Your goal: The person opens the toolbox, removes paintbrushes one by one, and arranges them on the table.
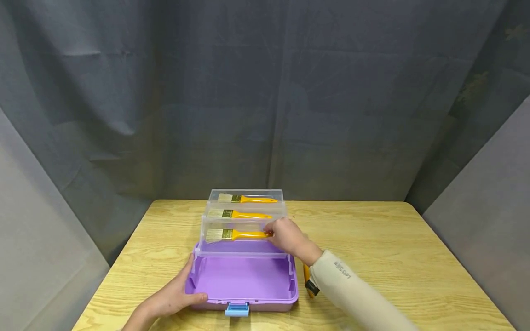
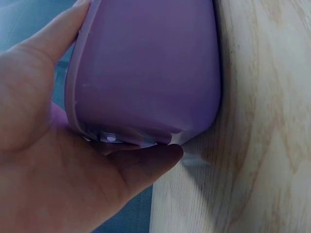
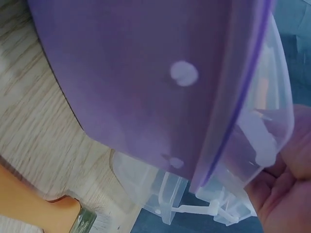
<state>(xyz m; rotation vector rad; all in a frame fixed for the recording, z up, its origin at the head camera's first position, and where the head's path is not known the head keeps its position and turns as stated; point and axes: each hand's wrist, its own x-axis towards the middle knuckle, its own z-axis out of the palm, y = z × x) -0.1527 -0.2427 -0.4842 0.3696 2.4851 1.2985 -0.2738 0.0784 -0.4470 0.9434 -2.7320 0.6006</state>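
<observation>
Right hand (image 1: 290, 238) pinches the handle end of the brush (image 1: 236, 235) lying in the lowest clear tray (image 1: 242, 248) of the opened purple box (image 1: 242, 280); left hand (image 1: 174, 296) grips the box's near left corner, thumb over the rim. This looks like the placing or lifting step, so the next move calls for steady fingers. Two more brushes (image 1: 244, 206) fill the upper trays. Wooden table (image 1: 372, 248), grey curtain (image 1: 265, 92) behind.

Table (image 1: 372, 239): light wood, grain visible. Purple box (image 1: 244, 280) w/ clear tiered trays sits at front-centre. One orange-handled brush (image 1: 307, 280) lies on table just right of box, partly hidden by sleeve.
</observation>
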